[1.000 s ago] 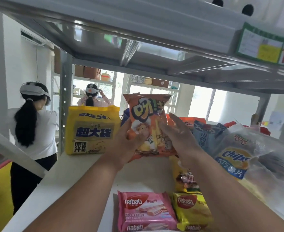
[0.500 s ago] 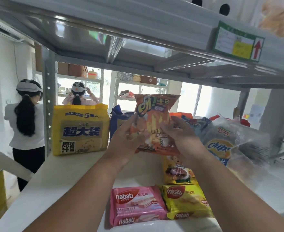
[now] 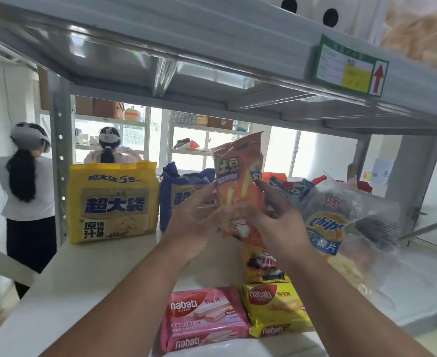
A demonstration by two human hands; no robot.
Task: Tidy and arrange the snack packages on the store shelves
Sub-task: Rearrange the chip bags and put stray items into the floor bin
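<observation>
An orange snack bag [image 3: 239, 186] stands upright above the white shelf [image 3: 88, 274], turned so its face points right. My left hand [image 3: 195, 222] holds its left edge and my right hand [image 3: 279, 222] grips its right side. Behind it stand a large yellow noodle pack [image 3: 113, 202] and a blue pack [image 3: 181, 199]. A clear Chips bag [image 3: 341, 222] leans at the right. A pink Nabati wafer pack [image 3: 204, 318] and a yellow Nabati pack [image 3: 276, 309] lie flat at the front, with a small yellow snack bag [image 3: 262, 265] behind them.
The grey shelf above [image 3: 212, 47] hangs low with a green price label [image 3: 351, 65]. A metal upright [image 3: 62, 171] stands at the left. Two people with headsets, one at the far left [image 3: 27, 191] and one farther back [image 3: 109, 150], work beyond the shelf.
Both hands have turned the orange bag, so its front now faces right and it looks narrower. It stays between my hands above the shelf.
</observation>
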